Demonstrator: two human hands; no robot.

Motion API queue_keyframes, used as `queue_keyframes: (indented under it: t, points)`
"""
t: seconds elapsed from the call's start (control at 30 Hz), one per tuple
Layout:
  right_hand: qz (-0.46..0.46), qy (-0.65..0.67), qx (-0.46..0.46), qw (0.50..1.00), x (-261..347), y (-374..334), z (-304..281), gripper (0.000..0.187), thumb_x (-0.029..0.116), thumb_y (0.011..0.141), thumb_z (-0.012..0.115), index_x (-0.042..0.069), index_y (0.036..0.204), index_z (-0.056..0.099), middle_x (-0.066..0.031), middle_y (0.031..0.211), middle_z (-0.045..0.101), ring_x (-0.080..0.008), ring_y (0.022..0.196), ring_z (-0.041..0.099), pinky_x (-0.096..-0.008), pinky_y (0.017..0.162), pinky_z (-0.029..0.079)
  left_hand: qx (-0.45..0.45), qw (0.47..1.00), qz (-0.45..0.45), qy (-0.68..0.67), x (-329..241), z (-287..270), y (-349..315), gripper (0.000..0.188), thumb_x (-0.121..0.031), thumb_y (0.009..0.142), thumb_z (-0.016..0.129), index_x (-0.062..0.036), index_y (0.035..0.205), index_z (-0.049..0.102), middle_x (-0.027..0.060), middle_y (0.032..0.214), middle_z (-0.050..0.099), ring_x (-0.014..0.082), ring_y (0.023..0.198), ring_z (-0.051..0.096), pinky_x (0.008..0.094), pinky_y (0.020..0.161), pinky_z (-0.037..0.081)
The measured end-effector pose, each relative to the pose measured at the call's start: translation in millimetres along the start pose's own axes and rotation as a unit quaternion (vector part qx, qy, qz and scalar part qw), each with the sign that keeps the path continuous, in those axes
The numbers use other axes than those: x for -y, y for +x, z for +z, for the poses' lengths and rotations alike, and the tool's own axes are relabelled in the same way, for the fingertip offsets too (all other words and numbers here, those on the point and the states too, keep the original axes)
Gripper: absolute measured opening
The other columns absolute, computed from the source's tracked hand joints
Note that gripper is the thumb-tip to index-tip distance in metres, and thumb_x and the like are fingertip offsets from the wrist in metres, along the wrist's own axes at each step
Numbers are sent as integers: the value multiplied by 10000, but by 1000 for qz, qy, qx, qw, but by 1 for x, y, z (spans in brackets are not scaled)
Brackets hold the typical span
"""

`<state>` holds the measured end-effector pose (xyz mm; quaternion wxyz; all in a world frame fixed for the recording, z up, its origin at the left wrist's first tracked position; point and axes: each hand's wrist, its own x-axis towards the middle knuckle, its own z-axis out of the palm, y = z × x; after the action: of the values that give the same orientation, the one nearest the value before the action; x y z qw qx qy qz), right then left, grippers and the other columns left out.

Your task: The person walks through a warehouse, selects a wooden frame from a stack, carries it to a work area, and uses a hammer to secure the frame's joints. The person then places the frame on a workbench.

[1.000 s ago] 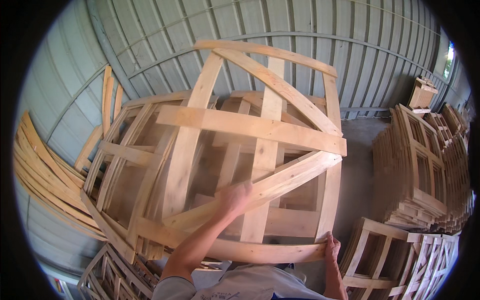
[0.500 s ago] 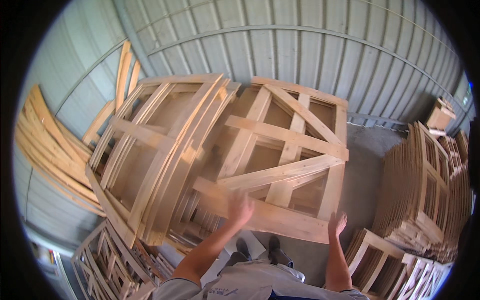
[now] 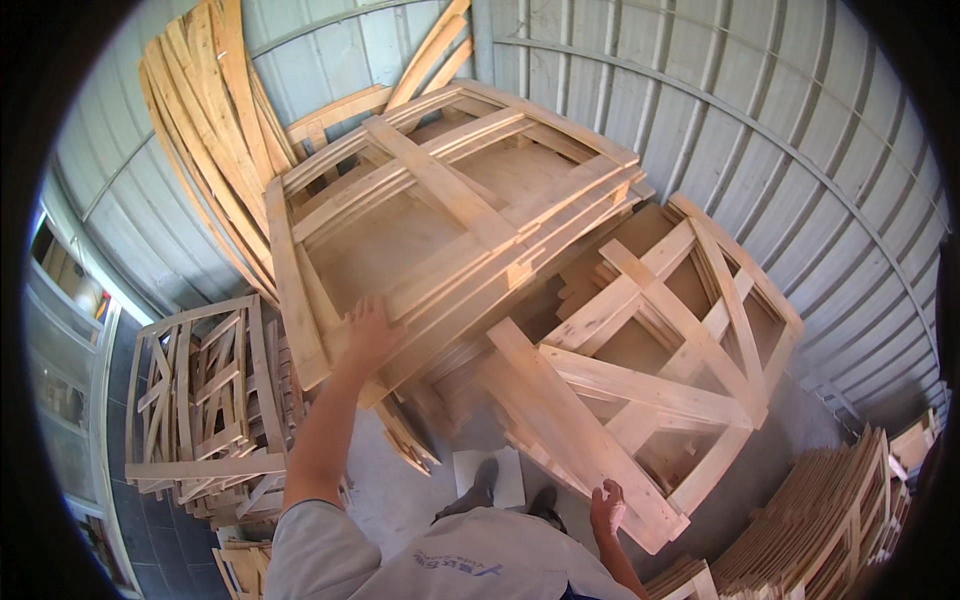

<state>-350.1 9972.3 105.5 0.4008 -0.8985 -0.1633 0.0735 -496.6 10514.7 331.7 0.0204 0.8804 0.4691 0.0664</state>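
Note:
My left hand (image 3: 370, 335) is over the near left rail of a stack of wooden frames (image 3: 430, 180), fingers stretched out; it seems to rest on the wood, slightly blurred. This stack has a crossbar through its middle and a flat panel beneath. To its right lies a second stack of frames (image 3: 675, 310) with diagonal braces and a wide near board (image 3: 580, 430). Beside the near right corner of that board is my right hand (image 3: 607, 507), fingers loosely bent and apart, with nothing seen in it. Whether it touches the board I cannot tell.
Long thin slats (image 3: 205, 120) lean on the corrugated metal wall (image 3: 720, 110). Smaller braced frames (image 3: 205, 390) stand at the left, by a glazed door (image 3: 70, 400). A dense pile of frames (image 3: 810, 520) is at the lower right. A pale sheet (image 3: 505, 480) lies underfoot.
The view has turned left, so the stacks sit further right. My left hand has moved from the right stack's near board to the left stack. My right hand remains near the right stack's corner.

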Motion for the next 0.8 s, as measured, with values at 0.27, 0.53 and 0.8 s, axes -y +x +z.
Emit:
queue_keyframes:
  t: [0.27, 0.53, 0.8]
  points:
    - [31, 19, -18, 999, 13, 3, 12, 183, 143, 799, 642, 29, 942, 655, -166, 891, 675, -313, 804, 663, -403, 734, 525, 109, 993, 44, -22, 32, -9, 32, 856, -526, 647, 738, 19, 1257, 490, 248, 1301, 488, 401, 1227, 464, 469, 1006, 403]
    - [56, 36, 6, 998, 26, -9, 29, 198, 191, 810, 627, 23, 899, 684, -171, 905, 680, -305, 836, 662, -389, 759, 519, 126, 990, 49, -43, 30, -49, 37, 953, -522, 612, 777, 52, 1301, 456, 284, 1287, 496, 407, 1220, 471, 438, 1022, 385]
    - [36, 6, 64, 997, 10, -30, 27, 263, 239, 815, 597, 18, 911, 702, -168, 876, 697, -287, 841, 680, -371, 778, 517, 118, 984, 71, -115, -23, -164, 43, 936, -536, 653, 754, 95, 1288, 480, 285, 1237, 562, 371, 1139, 568, 383, 973, 434]
